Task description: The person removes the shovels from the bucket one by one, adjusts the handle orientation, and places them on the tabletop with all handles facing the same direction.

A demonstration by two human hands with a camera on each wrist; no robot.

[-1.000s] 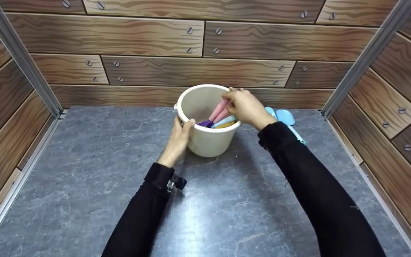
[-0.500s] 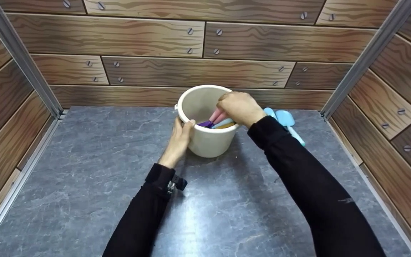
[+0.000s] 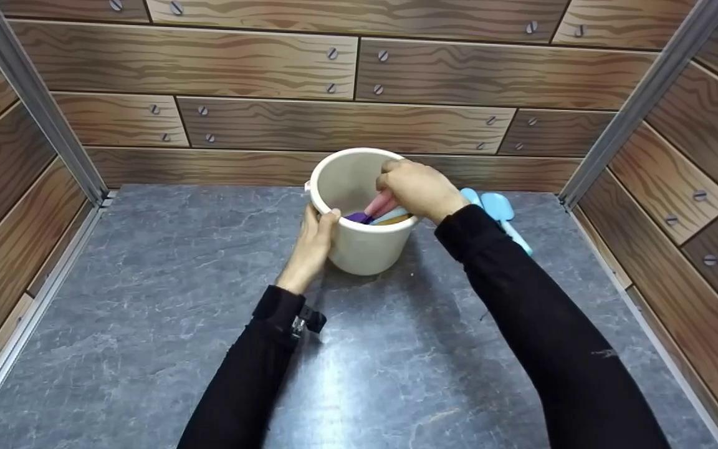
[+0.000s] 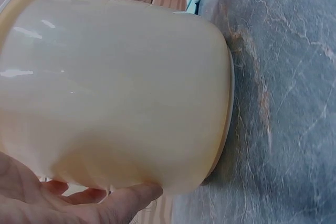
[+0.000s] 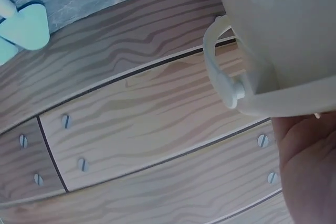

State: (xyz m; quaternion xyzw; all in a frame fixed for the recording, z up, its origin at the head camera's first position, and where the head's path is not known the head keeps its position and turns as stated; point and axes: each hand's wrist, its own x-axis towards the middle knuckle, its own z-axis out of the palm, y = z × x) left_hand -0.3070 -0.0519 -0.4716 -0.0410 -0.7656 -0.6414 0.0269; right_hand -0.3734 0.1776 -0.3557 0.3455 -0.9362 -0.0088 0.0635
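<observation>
A cream bucket (image 3: 368, 252) stands on the grey marbled floor near the back wall. My left hand (image 3: 310, 249) holds its left side, thumb at the rim and fingers against the outside wall. In the left wrist view those fingers (image 4: 134, 195) lie along the bucket's side. Reaching over the right rim, my right hand (image 3: 422, 188) pinches pink handles (image 3: 381, 204) that slant down into the bucket; its fingertips are partly hidden. Below the pink handles lie a purple piece (image 3: 357, 217), a light blue piece (image 3: 389, 215) and a yellow one.
Light blue toy shovels (image 3: 497, 207) lie on the floor right of the bucket, partly behind my right forearm. Wood-patterned walls (image 3: 272, 125) enclose the back and sides. The bucket's handle (image 5: 218, 66) hangs at its side in the right wrist view.
My right hand has moved slightly left and lower over the bucket, covering more of the pink handles. My left hand and the bucket have stayed in place.
</observation>
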